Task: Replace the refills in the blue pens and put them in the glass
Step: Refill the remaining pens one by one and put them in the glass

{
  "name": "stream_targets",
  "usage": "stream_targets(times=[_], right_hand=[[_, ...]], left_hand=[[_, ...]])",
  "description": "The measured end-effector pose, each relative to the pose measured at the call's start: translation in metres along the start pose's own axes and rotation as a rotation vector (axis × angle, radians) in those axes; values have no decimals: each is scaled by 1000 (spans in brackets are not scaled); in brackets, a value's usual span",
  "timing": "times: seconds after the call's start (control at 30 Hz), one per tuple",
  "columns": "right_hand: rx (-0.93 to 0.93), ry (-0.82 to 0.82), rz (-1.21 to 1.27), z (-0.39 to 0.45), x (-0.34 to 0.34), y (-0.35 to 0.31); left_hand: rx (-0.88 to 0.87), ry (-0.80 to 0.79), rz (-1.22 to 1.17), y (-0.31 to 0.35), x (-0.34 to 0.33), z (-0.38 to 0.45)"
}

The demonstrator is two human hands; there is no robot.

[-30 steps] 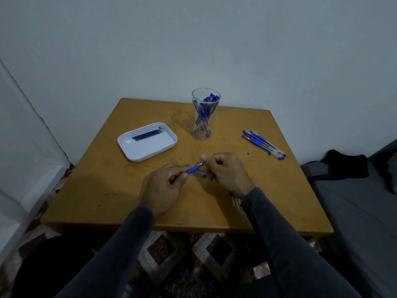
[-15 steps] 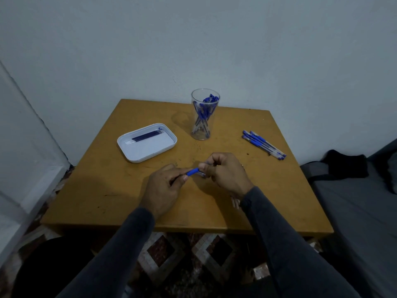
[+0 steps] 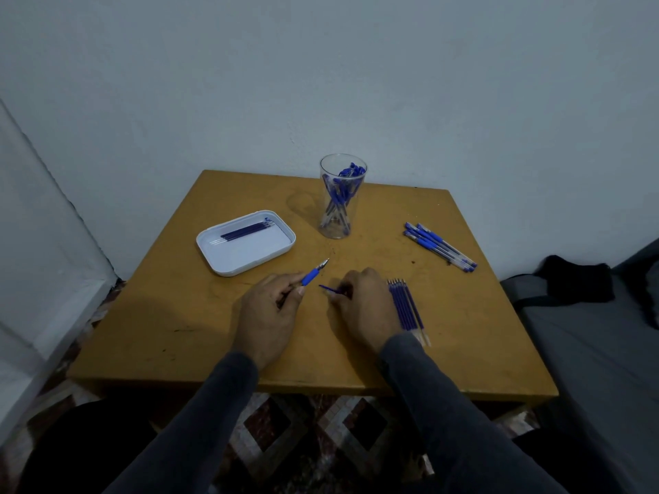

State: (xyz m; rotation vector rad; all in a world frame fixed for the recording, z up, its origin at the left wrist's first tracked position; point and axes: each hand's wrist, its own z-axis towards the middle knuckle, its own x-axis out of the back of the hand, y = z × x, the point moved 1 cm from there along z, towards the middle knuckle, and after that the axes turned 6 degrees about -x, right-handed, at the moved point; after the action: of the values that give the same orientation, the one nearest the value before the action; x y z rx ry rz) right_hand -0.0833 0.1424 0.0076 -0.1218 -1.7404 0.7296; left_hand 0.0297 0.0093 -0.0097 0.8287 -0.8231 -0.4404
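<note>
Hands parted: left hand (image 3: 268, 313) keeps pen (image 3: 315, 274).

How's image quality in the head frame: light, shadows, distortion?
Head view: dim, bluish-grey light; the glass casts a soft shadow leftward on the table; wide-angle bending curves the table edges; no hard glare; the pen in the left hand stays sharp.

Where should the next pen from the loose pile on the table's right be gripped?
Take the nearest pen in the pile mid-barrel, pinching across it from above. The pens lie flat, side by side and angled, so only their tops are free; the right hand is closer, though it holds a small blue part.
</note>
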Motion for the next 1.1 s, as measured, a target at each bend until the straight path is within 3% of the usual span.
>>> stream_targets(times=[0.2, 0.37, 0.7, 1.1], right_hand=[[-67, 78, 653, -3, 16, 4], [-55, -24, 1009, -7, 31, 1], [35, -27, 913, -7, 27, 4], [12, -201, 835, -6, 18, 4]], left_hand=[[-25, -14, 7, 0, -1, -1], [-15, -42, 33, 2, 0, -1], [-20, -58, 21, 2, 0, -1], [-74, -125, -13, -2, 1, -1]])
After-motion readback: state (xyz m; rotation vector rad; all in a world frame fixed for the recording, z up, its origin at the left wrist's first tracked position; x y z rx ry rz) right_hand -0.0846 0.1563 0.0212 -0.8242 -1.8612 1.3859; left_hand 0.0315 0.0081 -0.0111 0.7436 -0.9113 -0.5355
